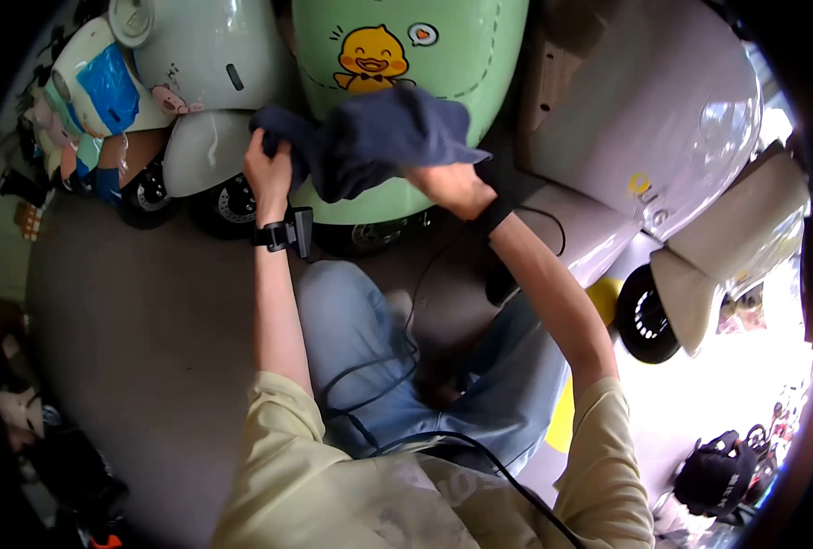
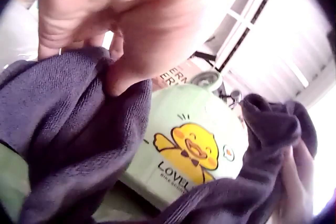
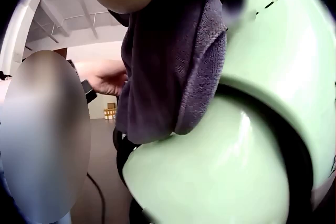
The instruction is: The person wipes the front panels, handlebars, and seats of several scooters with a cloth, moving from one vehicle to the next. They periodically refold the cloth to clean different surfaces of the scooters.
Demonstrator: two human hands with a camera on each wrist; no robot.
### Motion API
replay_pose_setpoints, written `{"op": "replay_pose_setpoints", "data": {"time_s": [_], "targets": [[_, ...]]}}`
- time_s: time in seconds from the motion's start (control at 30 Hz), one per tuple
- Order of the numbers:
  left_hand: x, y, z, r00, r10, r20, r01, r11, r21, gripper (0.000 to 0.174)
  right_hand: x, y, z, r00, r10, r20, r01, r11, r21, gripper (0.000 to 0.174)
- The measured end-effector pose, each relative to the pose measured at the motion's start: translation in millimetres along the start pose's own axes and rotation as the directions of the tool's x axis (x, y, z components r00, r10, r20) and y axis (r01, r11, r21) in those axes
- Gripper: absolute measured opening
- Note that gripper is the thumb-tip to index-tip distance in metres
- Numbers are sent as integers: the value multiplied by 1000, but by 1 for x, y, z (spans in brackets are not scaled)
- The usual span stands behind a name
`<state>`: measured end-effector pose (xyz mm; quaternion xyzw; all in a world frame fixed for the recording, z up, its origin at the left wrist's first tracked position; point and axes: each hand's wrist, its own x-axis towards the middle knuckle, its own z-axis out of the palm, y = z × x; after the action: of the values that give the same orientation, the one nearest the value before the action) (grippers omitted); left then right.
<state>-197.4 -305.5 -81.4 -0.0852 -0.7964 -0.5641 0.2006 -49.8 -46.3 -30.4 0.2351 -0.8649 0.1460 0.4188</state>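
A dark purple-blue towel [image 1: 379, 137] stretches between both hands in front of a light green scooter [image 1: 479, 55] with a yellow duck sticker [image 1: 374, 57]. My left hand [image 1: 269, 174] pinches one end, its thumb and fingers pressed into the cloth [image 2: 79, 108] in the left wrist view. At the other end my right hand [image 1: 452, 188] grips a bunched part, its fingers partly hidden by the fabric. Between the hands the towel sags in loose folds. In the right wrist view it hangs close over the scooter's green front mudguard [image 3: 210, 166].
A grey-white scooter [image 1: 209, 55] stands close on the left and a pale pinkish one [image 1: 644, 101] on the right. A thin black cable [image 1: 479, 448] runs across the seated person's jeans [image 1: 351, 320]. Grey floor [image 1: 150, 339] extends to the left.
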Motion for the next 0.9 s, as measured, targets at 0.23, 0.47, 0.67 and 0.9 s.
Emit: {"op": "replay_pose_setpoints", "data": {"time_s": [0.23, 0.47, 0.67, 0.9], "targets": [[-2, 15, -10, 987, -72, 143, 87, 991, -102, 35, -60, -20, 42, 962, 270, 45, -273, 959, 81, 51], [-50, -25, 51, 804, 290, 519, -473, 841, 263, 53, -82, 16, 72, 970, 210, 120, -204, 977, -65, 51], [-90, -31, 65, 630, 517, 580, -759, 568, 318, 54, -97, 25, 75, 940, 187, 284, -116, 961, -249, 59], [-98, -36, 68, 282, 546, 789, -939, 327, 109, 28, -107, 27, 63, 798, 368, 477, -415, 910, -9, 20]]}}
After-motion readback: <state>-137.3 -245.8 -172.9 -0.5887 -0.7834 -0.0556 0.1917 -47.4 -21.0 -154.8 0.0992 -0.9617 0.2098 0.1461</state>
